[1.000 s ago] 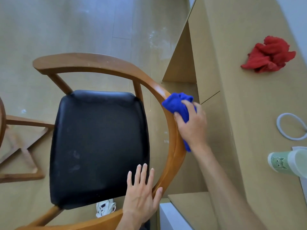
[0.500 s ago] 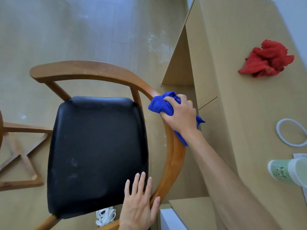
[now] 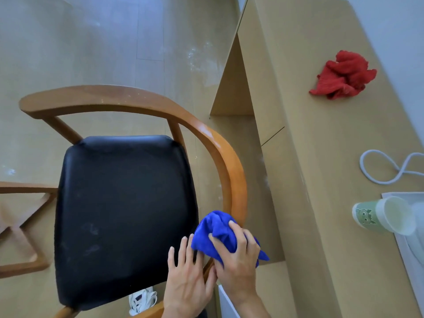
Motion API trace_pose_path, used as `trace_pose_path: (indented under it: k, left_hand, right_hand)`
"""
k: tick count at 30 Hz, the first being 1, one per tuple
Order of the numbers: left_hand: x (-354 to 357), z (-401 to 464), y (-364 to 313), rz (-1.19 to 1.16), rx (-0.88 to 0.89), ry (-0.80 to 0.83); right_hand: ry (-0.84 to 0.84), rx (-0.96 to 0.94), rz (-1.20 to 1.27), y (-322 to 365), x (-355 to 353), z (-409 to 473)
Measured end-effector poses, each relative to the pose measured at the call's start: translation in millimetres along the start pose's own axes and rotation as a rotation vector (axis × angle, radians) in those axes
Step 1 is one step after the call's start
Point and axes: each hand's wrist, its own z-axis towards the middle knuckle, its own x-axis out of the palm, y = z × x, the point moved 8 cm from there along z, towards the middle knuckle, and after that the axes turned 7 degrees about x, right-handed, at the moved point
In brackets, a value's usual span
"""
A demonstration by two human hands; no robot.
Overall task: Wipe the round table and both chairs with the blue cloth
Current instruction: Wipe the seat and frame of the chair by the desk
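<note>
A wooden chair [image 3: 146, 104] with a curved backrest rail and a black padded seat [image 3: 124, 216] fills the left and middle of the head view. My right hand [image 3: 236, 260] grips a bunched blue cloth [image 3: 218, 230] and presses it on the near right part of the rail. My left hand [image 3: 185, 278] lies flat, fingers straight, on the rail and seat edge right beside the cloth. The round table is out of sight.
A wooden frame of other furniture [image 3: 20, 226] shows at the left edge. At right, a tan desk [image 3: 321, 157] carries a red cloth [image 3: 341, 76], a white cord [image 3: 385, 168] and a green cup [image 3: 380, 214] lying on its side. A white shoe [image 3: 142, 299] sits under the chair.
My right hand has slid the blue cloth along the curved rail toward me, from the far right bend down to beside my left hand. The left hand stayed on the rail.
</note>
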Motion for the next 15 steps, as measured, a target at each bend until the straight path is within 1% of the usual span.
trace_pose_path:
  k: [2,4,5,7,9,10,12,14,15]
  left_hand:
    - [0.8,2.0,0.2,-0.012,0.0,-0.021]
    - [1.1,1.4,0.0,0.0,0.005,-0.031]
    - [0.2,1.5,0.0,0.006,0.006,-0.032]
    - [0.1,2.4,-0.6,-0.002,-0.004,-0.007]
    - [-1.9,4.1,-2.4,-0.006,-0.009,0.015]
    - [-3.2,4.4,-3.9,-0.007,-0.009,0.027]
    - [-5.4,4.4,-6.1,-0.013,-0.011,0.043]
    - [-5.2,1.7,-6.0,-0.016,-0.013,0.039]
    - [-4.5,0.5,-6.1,-0.014,-0.007,0.036]
  right_hand:
    - [-0.037,-0.039,0.029,-3.8,-7.9,25.9]
    - [-0.079,0.038,0.058,-13.5,-19.4,75.7]
    - [-0.088,0.113,0.104,-20.9,-23.5,105.9]
    - [-0.044,0.324,0.288,-40.6,-22.3,157.9]
    - [0.014,0.457,0.493,-52.3,-13.1,173.6]
    - [0.011,0.485,0.497,-54.0,-13.6,164.5]
    - [-0.062,0.532,0.506,-53.6,-17.7,118.1]
    - [-0.12,0.603,0.602,-47.2,-14.7,45.6]
    - [-0.114,0.631,0.654,-41.6,-8.3,7.8]
